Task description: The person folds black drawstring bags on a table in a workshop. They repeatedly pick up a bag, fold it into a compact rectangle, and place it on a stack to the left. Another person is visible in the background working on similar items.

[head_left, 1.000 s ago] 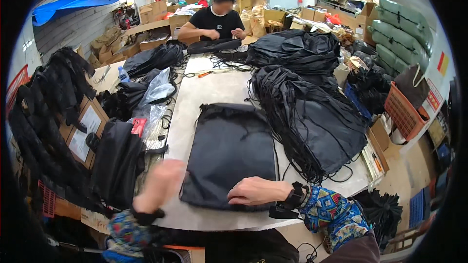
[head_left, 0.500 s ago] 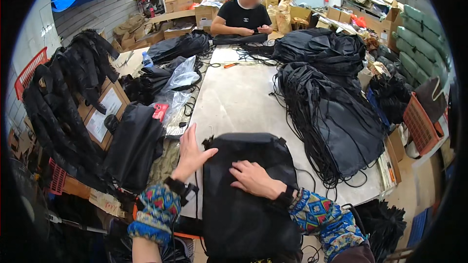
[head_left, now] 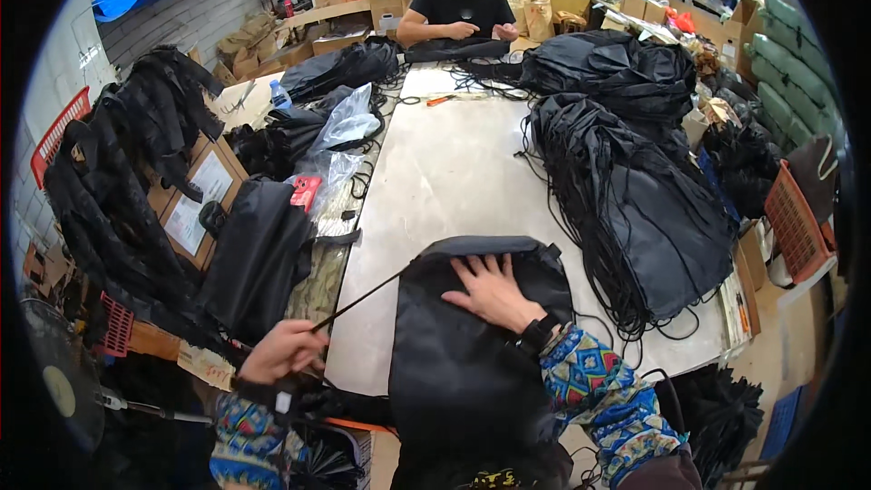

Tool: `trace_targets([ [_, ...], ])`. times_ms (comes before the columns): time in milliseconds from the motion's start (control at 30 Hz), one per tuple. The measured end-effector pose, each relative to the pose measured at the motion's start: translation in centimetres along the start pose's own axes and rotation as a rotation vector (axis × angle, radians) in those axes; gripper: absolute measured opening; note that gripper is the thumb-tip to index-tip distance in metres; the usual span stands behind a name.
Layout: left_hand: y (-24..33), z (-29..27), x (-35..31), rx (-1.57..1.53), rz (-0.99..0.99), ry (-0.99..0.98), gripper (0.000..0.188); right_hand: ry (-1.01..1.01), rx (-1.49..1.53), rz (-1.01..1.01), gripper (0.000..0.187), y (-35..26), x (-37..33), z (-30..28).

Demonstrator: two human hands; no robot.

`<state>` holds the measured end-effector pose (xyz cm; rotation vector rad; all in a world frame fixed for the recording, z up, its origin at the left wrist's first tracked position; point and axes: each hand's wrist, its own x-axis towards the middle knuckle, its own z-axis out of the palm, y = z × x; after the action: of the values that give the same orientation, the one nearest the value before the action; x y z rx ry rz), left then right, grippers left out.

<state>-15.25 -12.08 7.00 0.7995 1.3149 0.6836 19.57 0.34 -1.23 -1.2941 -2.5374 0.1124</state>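
A black drawstring bag [head_left: 472, 345] lies flat on the near end of the pale table [head_left: 454, 172]. My right hand [head_left: 490, 290] presses down on the bag's upper part, fingers spread. Off the table's left edge, my left hand [head_left: 281, 351] is closed on a black cord [head_left: 358, 298], which runs taut up and right to the bag's top left corner. Both forearms wear patterned sleeves.
A large heap of black bags with loose cords [head_left: 635, 181] fills the table's right side. More black bags [head_left: 254, 254] and clear plastic [head_left: 340, 127] lie at the left. A person in black [head_left: 458, 4] works at the far end. Cardboard boxes line the back.
My left hand has left the bag, moved down and left, and now pulls a cord taut from it. My right hand has shifted higher on the bag.
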Motion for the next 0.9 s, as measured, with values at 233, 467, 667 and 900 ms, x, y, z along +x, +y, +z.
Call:
trace_targets([
  [233, -8.0, -5.3, -9.5, -0.337, 0.498, -0.163, 0.022, -0.069, 0.036, -0.001, 0.075, 1.3, 1.3, -0.3],
  [467, 7.8, 15.6, -4.9, -0.099, 0.228, -0.545, 0.021, 0.121, -0.007, -0.174, 0.056, 0.4, 4.6, 1.6],
  [667, 1.5, 18.2, 10.5, 1.324, 0.634, 0.125, 0.047, 0.536, -0.062, -0.118, 0.042, 0.3, 1.5, -1.8],
  [900, -2.3, 14.8, 14.2, 1.421, 0.787, 0.229, 0.07, 0.296, -0.145, 0.316, 0.078, 5.8, -2.8, -2.9],
])
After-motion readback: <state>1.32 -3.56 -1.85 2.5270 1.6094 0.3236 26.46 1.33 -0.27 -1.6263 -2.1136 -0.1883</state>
